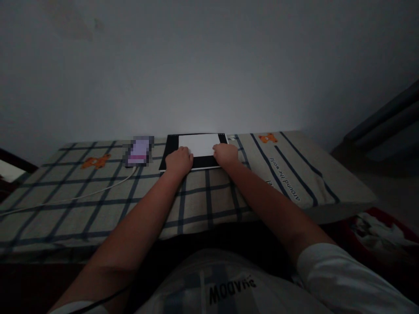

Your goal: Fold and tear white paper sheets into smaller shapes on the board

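Observation:
A white sheet of paper (201,141) lies flat on a black page or board (204,162), which has small holes along its top edge and a thin white edge below. My left hand (180,161) is at the sheet's lower left side, fingers curled and pressed together on its edge. At the right side, my right hand (226,153) has its fingers bent inward onto the paper's edge. The fingertips are partly hidden and dim, so the exact grip is hard to see.
A checked tablecloth (196,205) with bear prints covers the table against a plain wall (209,69). To the left lies a blurred-out phone (139,151) with a white cable (108,188). A red bin (376,213) holding crumpled white material stands at the lower right.

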